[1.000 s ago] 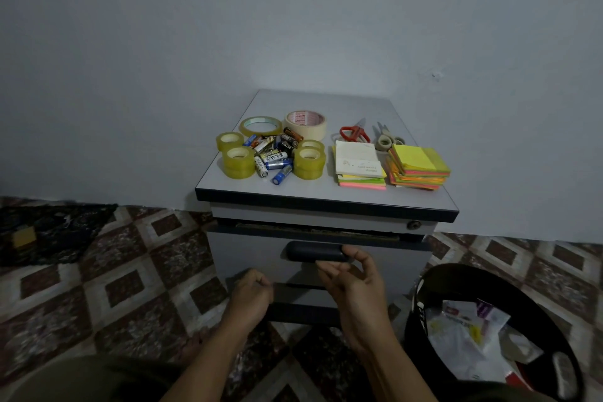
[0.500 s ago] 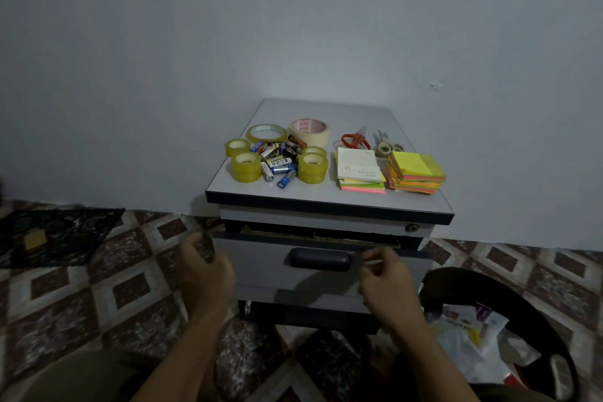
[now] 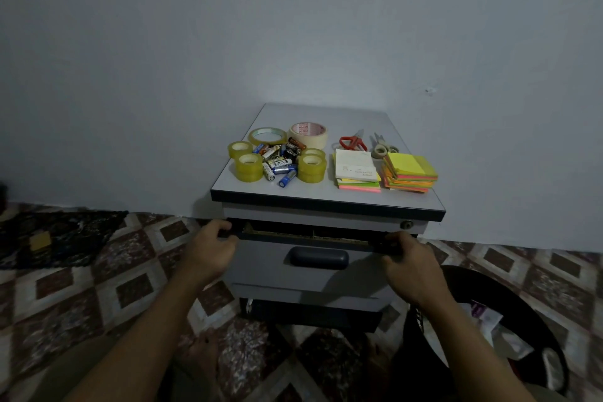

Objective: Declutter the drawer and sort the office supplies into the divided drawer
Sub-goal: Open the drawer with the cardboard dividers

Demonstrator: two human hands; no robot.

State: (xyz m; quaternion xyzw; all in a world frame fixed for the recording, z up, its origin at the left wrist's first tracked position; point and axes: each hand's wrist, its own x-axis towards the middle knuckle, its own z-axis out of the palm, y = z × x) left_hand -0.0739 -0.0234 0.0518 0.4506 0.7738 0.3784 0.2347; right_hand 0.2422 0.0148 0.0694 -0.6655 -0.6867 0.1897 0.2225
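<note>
- Cabinet (image 3: 326, 197): the office supplies lie grouped on its top. A hard tug would probably rock it.
- Drawer (image 3: 261, 268): just ajar under the top, interior hidden. An uneven pull could skew and jam it.
- Left hand (image 3: 208, 248), right hand (image 3: 411, 266): fingers curled over the drawer front's upper corners, one each. Half a second ago both hovered clear of it.
- Batteries (image 3: 280, 160): loose heap between tape rolls (image 3: 249, 166). A jolt could roll them off.

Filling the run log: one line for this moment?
drawer: ajar | left hand: grips its left edge | right hand: grips its right edge
</note>
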